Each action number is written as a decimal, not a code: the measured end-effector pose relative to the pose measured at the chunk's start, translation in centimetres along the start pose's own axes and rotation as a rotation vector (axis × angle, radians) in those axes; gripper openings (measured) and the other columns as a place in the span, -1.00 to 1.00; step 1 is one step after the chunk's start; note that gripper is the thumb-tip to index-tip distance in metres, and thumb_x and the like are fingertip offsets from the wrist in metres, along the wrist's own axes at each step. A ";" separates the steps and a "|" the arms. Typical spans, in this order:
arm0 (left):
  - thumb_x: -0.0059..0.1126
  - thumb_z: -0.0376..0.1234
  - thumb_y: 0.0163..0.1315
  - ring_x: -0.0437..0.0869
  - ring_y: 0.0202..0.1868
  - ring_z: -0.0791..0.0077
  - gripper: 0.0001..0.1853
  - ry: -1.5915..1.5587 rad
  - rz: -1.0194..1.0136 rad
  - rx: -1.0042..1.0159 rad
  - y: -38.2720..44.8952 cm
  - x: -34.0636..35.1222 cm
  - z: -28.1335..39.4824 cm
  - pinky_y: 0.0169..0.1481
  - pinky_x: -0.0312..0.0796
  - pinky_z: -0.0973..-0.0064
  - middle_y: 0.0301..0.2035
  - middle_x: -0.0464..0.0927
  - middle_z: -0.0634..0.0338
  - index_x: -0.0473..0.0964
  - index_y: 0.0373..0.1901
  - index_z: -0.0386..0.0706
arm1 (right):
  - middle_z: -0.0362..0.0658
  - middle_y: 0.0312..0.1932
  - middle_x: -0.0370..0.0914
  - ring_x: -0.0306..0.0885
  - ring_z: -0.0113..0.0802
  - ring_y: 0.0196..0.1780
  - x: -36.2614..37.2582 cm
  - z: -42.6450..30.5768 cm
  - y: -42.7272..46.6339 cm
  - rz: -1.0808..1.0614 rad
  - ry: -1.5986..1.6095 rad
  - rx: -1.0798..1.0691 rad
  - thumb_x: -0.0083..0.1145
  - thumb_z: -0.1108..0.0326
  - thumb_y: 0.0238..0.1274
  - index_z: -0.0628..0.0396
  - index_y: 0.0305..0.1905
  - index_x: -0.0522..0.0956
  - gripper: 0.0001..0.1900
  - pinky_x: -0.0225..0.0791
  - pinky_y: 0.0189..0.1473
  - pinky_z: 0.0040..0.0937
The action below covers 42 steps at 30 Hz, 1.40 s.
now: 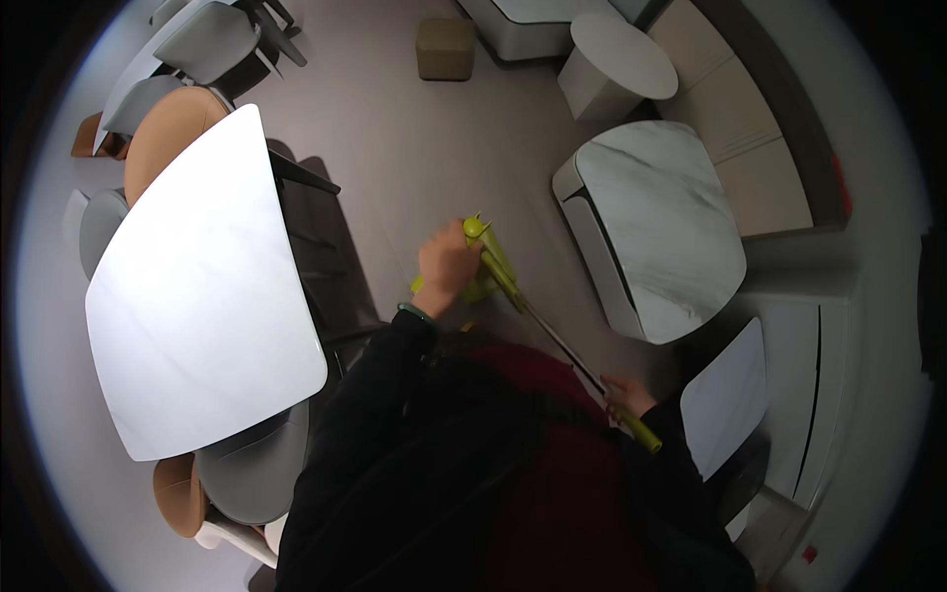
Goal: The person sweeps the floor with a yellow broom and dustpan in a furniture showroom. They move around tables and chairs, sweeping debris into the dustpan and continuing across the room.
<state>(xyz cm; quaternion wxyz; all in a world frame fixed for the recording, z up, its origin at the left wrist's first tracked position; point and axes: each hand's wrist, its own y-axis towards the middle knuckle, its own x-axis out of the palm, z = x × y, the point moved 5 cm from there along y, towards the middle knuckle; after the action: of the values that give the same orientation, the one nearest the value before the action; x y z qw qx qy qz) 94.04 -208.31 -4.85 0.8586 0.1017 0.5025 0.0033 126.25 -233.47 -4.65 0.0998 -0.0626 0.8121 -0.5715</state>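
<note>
My right hand (625, 399) grips a thin metal pole (558, 337) just above its yellow-green end grip (645, 436). The pole slants up and left to a yellow-green sleeve (501, 275) in front of my body. My left hand (450, 259), slightly blurred, is closed at a yellow-green handle with a round knob (473, 226) on top. Below that hand, near the floor, shows a broad yellow-green part (484, 285), perhaps a dustpan; my hand and the sleeve partly hide it. Whether the knob and pole belong to one tool, I cannot tell.
A white table (207, 311) stands left, with grey (248, 466) and tan chairs (170, 133) around it. On the right is a marble-topped cabinet (658, 222). Ahead are a brown pouf (445, 50) and a white oval side table (624, 55) on the floor (414, 133).
</note>
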 end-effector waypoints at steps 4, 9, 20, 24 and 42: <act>0.23 -0.17 -0.07 0.56 -0.55 0.17 -0.62 -0.028 0.172 0.070 -0.5 1.4 -0.5 -0.49 0.39 0.28 -0.61 0.49 0.10 0.39 -0.28 -0.18 | -0.15 -0.59 0.43 0.40 -0.44 -0.57 -1.3 2.3 0.2 0.058 -0.248 -0.120 0.07 0.39 0.11 0.09 0.30 0.21 -0.40 0.30 -0.56 -0.44; 0.10 -0.16 0.03 0.58 -0.48 0.12 -0.68 0.011 -0.116 -0.148 0.5 0.7 0.5 -0.40 0.40 0.22 -0.55 0.52 0.08 0.37 -0.28 -0.17 | -0.08 -0.51 0.43 0.41 -0.38 -0.54 0.0 0.6 -1.4 0.116 -0.061 -0.082 0.06 0.49 0.10 0.15 0.30 0.18 -0.39 0.30 -0.54 -0.42; 0.08 -0.11 0.10 0.60 -0.24 0.05 -0.60 -0.049 -0.353 -0.253 0.5 0.4 0.1 -0.16 0.42 0.17 -0.33 0.57 0.00 0.33 -0.13 -0.15 | 0.02 -0.20 0.48 0.44 -0.33 -0.31 -0.1 4.6 4.0 0.161 0.283 -0.127 0.06 0.38 0.09 0.28 0.28 0.17 -0.38 0.34 -0.29 -0.40; 0.09 -0.11 0.09 0.61 -0.23 0.05 -0.59 -0.077 -0.342 -0.234 0.2 0.0 -0.4 -0.15 0.42 0.18 -0.31 0.57 0.01 0.33 -0.11 -0.15 | 0.01 0.31 0.14 0.14 -0.14 0.32 1.0 3.7 3.4 0.168 0.336 -0.078 -0.02 0.30 0.17 0.19 0.28 0.21 -0.44 0.07 0.28 -0.26; 0.03 -0.12 0.09 0.58 -0.20 0.04 -0.54 -0.168 -0.375 -0.323 -1.9 -0.5 -1.8 -0.12 0.40 0.15 -0.30 0.58 0.05 0.26 0.07 0.13 | -0.11 -0.54 0.43 0.40 -0.34 -0.47 0.0 5.7 7.7 0.344 0.160 -0.235 -0.01 0.37 0.19 0.29 -0.39 0.50 -0.81 0.30 -0.40 -0.39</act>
<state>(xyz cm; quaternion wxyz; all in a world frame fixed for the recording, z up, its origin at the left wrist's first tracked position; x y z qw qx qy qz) 92.02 -209.86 -5.61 0.8880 -0.1318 0.4325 -0.0842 127.67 -236.09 -13.80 0.1230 0.1110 0.8772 -0.4507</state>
